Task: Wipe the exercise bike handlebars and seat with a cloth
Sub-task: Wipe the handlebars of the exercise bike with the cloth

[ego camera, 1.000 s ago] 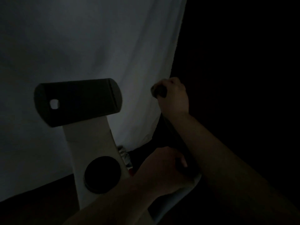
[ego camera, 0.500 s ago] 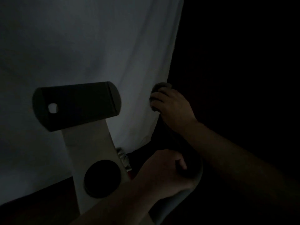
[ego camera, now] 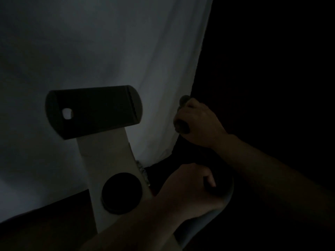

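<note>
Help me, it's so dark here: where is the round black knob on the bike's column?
In the head view the round black knob sits low on the pale column, left of centre, below the dark console and just left of the left hand.

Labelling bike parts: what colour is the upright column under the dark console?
Pale off-white or cream column, with a round black disc set in it; head view, dim light.

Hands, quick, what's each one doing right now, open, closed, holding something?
Left hand: closed, fingers curled round the dark handlebar.
Right hand: closed round something dark at the handlebar's far end; too dim to tell whether it is cloth or grip.
</note>
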Action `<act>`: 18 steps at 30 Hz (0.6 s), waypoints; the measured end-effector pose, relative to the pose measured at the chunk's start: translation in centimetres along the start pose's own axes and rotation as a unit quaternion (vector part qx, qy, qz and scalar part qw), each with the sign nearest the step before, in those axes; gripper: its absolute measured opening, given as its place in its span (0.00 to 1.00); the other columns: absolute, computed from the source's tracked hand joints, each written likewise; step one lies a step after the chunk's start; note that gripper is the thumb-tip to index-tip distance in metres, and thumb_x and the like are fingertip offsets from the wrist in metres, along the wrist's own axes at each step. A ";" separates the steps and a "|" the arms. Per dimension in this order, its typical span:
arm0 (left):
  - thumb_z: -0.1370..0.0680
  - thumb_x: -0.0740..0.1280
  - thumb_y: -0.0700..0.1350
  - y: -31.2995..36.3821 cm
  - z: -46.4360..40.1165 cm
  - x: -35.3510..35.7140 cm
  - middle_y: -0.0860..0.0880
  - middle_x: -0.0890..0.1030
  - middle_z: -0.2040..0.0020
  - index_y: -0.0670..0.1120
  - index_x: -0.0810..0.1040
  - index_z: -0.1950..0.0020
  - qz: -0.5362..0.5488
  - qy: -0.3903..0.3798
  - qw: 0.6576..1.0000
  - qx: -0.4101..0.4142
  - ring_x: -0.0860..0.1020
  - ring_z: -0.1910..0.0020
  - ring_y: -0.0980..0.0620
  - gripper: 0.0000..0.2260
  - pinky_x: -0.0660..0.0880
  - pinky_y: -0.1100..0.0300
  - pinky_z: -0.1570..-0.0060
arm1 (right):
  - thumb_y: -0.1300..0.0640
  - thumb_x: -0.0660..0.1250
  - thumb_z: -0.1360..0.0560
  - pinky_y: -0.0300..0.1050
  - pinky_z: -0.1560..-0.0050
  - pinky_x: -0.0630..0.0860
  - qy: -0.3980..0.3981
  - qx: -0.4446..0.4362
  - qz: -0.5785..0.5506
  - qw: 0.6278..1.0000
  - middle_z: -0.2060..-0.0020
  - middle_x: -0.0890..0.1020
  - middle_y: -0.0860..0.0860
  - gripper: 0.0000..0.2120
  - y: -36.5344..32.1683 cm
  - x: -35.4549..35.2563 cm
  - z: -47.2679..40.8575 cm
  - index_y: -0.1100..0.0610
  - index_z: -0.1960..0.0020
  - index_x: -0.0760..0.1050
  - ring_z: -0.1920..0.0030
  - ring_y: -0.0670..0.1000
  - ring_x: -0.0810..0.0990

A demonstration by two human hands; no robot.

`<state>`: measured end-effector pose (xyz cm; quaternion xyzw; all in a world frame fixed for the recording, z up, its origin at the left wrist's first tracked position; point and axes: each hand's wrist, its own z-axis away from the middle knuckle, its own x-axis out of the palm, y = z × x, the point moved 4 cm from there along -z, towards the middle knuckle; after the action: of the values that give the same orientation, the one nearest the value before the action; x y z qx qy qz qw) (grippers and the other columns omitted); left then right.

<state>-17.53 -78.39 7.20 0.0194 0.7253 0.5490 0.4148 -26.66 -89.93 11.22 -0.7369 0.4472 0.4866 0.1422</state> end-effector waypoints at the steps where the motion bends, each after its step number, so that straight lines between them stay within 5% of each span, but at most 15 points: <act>1: 0.32 0.73 0.53 0.0 0.0 0.0 0.56 0.80 0.60 0.50 0.79 0.57 -0.006 0.009 1.000 0.003 0.76 0.60 0.61 0.10 0.67 0.69 0.67 | 0.57 0.71 0.36 0.49 0.55 0.73 0.000 -0.007 -0.005 1.000 0.59 0.81 0.50 0.06 0.4 -0.4 -0.7 0.55 0.59 0.79 0.51 0.55 0.74; 5: 0.32 0.73 0.53 0.0 0.0 0.0 0.56 0.80 0.59 0.49 0.79 0.56 -0.001 0.012 1.000 0.012 0.76 0.59 0.60 0.10 0.66 0.70 0.66 | 0.50 0.71 0.39 0.46 0.53 0.61 0.013 0.030 0.051 0.998 0.54 0.80 0.46 0.11 0.2 -0.3 -0.7 0.50 0.57 0.79 0.47 0.52 0.69; 8: 0.32 0.72 0.54 0.0 0.1 0.0 0.58 0.79 0.60 0.50 0.78 0.57 -0.003 0.007 1.000 0.013 0.76 0.60 0.61 0.10 0.66 0.70 0.65 | 0.45 0.69 0.40 0.46 0.53 0.59 -0.038 -0.028 0.063 0.997 0.54 0.80 0.46 0.14 0.1 -0.5 -0.2 0.49 0.57 0.78 0.46 0.53 0.71; 12: 0.33 0.73 0.54 -0.1 -0.1 -0.1 0.56 0.79 0.61 0.50 0.78 0.59 0.000 0.012 1.000 0.010 0.76 0.61 0.61 0.10 0.66 0.69 0.67 | 0.36 0.68 0.39 0.47 0.53 0.59 -0.067 -0.032 0.041 0.996 0.60 0.80 0.47 0.19 0.9 -1.5 -2.8 0.50 0.59 0.78 0.51 0.54 0.73; 18: 0.33 0.73 0.54 -0.2 -0.1 0.0 0.55 0.80 0.58 0.50 0.79 0.56 -0.001 0.012 1.000 0.006 0.77 0.59 0.60 0.11 0.70 0.66 0.64 | 0.38 0.66 0.33 0.50 0.49 0.63 -0.049 -0.051 0.047 0.996 0.53 0.77 0.49 0.17 0.6 -0.9 -1.1 0.51 0.54 0.77 0.45 0.55 0.72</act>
<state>-17.49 -78.52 7.08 0.0142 0.7334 0.5445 0.4067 -26.58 -90.49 12.65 -0.6968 0.4483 0.5503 0.1035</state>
